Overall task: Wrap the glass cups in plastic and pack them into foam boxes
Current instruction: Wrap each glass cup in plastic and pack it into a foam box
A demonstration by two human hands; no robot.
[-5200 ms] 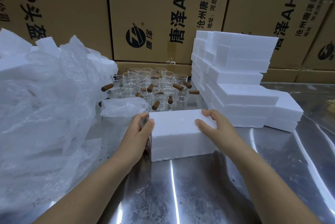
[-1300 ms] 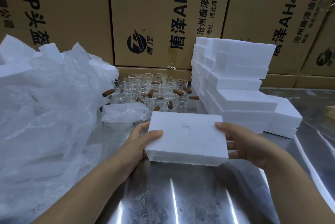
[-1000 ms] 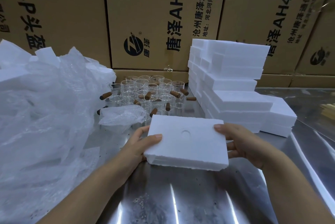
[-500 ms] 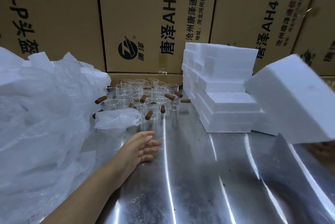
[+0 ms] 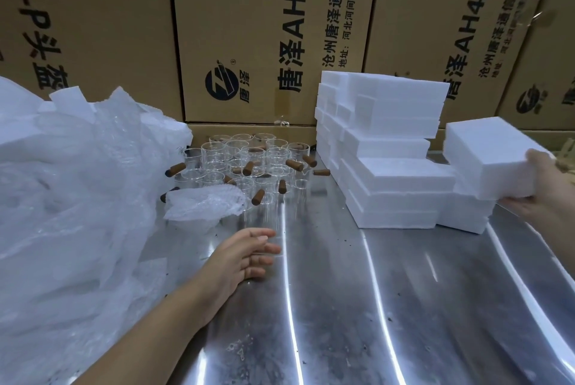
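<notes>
Backdrop: cardboard cartons [image 5: 264, 26] behind our steel table [image 5: 404, 307].
Right hand [image 5: 547, 188]: we grip a foam box [image 5: 488, 154] by its end, beside the foam stack [image 5: 395, 173], likely to shelve it.
Left hand [image 5: 245, 255]: empty, fingers loosely spread, near the glass cups [image 5: 245, 160] clustered between plastic [image 5: 77, 198] and stack.

Glossy metal table [image 5: 389, 307], matt foam boxes [image 5: 389, 179] (grainy), clear glass cups [image 5: 242, 160]

right hand [image 5: 543, 188] gripping foam box [image 5: 494, 155], left hand [image 5: 245, 255] relaxed on steel table [image 5: 389, 307]
</notes>
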